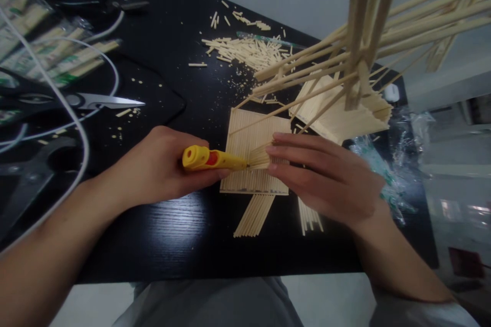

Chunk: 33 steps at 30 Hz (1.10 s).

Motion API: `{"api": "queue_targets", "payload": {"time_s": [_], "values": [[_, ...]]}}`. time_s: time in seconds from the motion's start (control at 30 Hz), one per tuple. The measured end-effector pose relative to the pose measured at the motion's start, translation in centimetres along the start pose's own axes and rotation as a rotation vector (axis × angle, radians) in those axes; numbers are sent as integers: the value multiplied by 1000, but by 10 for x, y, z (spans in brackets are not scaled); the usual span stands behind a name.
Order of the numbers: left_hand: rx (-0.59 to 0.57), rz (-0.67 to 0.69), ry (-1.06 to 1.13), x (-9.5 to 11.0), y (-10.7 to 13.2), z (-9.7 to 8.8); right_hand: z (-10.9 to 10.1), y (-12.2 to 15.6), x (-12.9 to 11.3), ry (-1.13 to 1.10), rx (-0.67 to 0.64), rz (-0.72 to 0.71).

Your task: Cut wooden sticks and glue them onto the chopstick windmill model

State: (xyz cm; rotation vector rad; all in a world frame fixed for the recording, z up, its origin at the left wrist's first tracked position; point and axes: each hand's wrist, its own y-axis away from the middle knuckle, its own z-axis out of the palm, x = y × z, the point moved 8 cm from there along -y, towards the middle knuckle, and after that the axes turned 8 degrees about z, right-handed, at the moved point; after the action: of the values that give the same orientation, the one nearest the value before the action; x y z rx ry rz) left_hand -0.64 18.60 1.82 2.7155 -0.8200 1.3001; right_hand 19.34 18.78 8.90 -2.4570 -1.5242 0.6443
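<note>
My left hand (169, 166) is closed around a yellow glue gun (215, 158), its dark tip touching or almost touching the end of a small bundle of thin wooden sticks (260, 157). From the other side, my right hand (326, 179) keeps that bundle between its fingertips, low over a square panel of sticks laid side by side (249, 127). The palm and some fingers of this hand are hidden. More loose sticks (255, 217) poke out from under the panel's near edge, and another group (310, 217) lies below my right hand.
A tall stick frame (356, 36) juts over the right side, above a second stick structure (326, 107). Cut pieces (249, 51) are heaped at the back. Scissors (107, 101), a white cable (82, 138) and wrapped stick packs (72, 56) lie left; crumpled plastic (387, 173) sits right.
</note>
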Motion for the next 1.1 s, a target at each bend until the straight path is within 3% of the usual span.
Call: {"api": "queue_targets", "payload": {"time_s": [0.7, 1.1], "values": [[-49, -18, 13, 0, -1, 5, 0, 0, -3, 11, 19, -30], [8, 32, -2, 0, -2, 3, 0, 0, -3, 10, 32, -40]]}}
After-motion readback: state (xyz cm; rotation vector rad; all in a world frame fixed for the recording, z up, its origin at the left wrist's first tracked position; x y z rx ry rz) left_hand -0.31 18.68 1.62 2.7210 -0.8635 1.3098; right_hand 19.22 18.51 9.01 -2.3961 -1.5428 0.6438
